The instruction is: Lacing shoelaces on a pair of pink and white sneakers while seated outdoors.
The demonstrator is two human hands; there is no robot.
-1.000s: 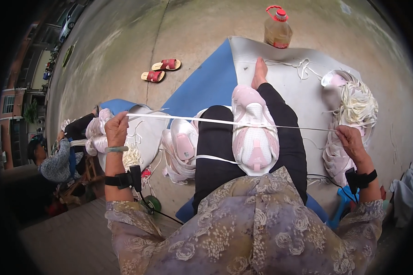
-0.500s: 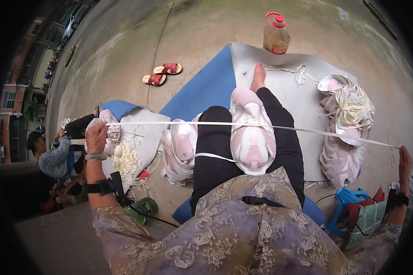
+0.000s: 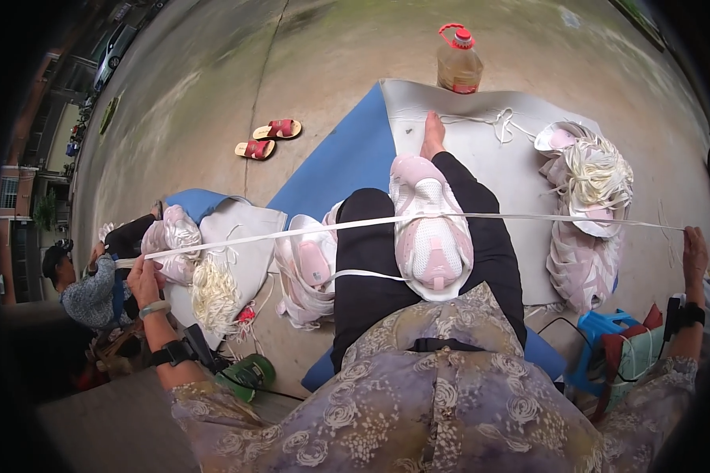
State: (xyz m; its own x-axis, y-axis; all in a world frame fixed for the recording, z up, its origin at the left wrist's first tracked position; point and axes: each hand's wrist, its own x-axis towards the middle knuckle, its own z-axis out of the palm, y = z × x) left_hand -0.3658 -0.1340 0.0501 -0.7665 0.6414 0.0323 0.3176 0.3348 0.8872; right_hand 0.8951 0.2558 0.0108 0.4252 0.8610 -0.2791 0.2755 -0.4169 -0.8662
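A long, flat white fabric lace (image 3: 315,229) runs nearly straight from left to right, its long axis crossing that of the pink-and-white mesh shoe upper (image 3: 432,254), which lies lengthwise near to far on the black-trousered lap (image 3: 364,244). The left hand (image 3: 144,281) has its fingers closed on the lace's left end; the right hand (image 3: 695,252) pinches the right end. The upper sits between them, well apart from both, neither hand clearly nearer. The left hand is slightly nearer the body than the lace's crossing, so that side slants nearward.
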